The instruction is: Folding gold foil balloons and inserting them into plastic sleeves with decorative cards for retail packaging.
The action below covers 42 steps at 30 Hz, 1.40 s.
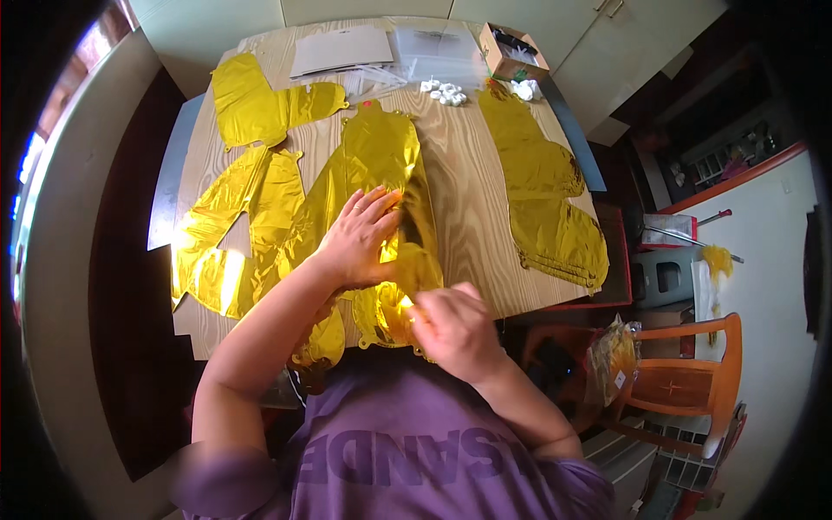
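Observation:
Flat, uninflated gold foil balloons lie on a wooden table. My left hand presses on the gold foil balloon in front of me, fingers stretched out over it and thumb toward its right side. Close to my body, my right hand is closed on the same balloon's lifted right edge; motion blurs it slightly. The foil between my hands is folded and creased, and its near end hangs at the table edge by my shirt. Left of it lie another gold balloon and one at the far left.
More gold balloons are stacked along the right side. At the back are grey boards, clear plastic sheets, white pieces and an open cardboard box. A wooden chair with a plastic bag stands at right.

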{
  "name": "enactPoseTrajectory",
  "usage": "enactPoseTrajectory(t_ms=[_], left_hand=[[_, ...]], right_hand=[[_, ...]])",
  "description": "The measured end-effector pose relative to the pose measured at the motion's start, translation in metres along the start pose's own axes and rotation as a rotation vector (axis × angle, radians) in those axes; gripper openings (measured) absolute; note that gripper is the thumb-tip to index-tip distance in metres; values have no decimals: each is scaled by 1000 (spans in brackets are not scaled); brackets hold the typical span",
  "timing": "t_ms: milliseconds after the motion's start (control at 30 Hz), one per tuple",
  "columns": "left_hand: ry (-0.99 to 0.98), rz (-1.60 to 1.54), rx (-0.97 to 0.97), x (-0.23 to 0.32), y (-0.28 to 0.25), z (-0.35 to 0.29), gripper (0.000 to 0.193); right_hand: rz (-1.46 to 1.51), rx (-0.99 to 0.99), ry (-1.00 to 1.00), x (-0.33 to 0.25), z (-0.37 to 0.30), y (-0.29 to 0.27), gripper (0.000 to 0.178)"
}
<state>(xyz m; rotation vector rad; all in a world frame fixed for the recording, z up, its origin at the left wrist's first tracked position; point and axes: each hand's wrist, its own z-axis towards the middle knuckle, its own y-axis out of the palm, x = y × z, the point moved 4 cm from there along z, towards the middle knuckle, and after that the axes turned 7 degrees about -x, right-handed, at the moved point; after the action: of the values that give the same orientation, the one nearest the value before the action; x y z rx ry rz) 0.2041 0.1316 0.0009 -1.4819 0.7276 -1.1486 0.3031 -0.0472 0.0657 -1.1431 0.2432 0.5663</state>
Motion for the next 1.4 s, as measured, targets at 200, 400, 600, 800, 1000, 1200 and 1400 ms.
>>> enactPoseTrajectory(t_ms=[200,400,600,800,1000,1200,1400], left_hand=[[30,106,-26,-7,3,-7,112],[-17,87,-152,1,-5,-3,97],[34,143,-56,-7,3,-5,87],[65,76,-11,-14,10,-6,98],[-65,-474,168,-24,-23,1,61],[181,-311,161,4,-39,45,37],[204,-92,200,-30,-4,82,37]], right_hand=[[593,-180,132,60,16,-8,38],[-269,-225,65,139,35,18,45],[-220,-354,-5,132,50,40,53],[-182,-455,12,133,51,40,59],[-287,-416,-14,131,48,43,58],[-322,-546,7,130,50,39,64],[-284,-560,3,133,46,42,71]])
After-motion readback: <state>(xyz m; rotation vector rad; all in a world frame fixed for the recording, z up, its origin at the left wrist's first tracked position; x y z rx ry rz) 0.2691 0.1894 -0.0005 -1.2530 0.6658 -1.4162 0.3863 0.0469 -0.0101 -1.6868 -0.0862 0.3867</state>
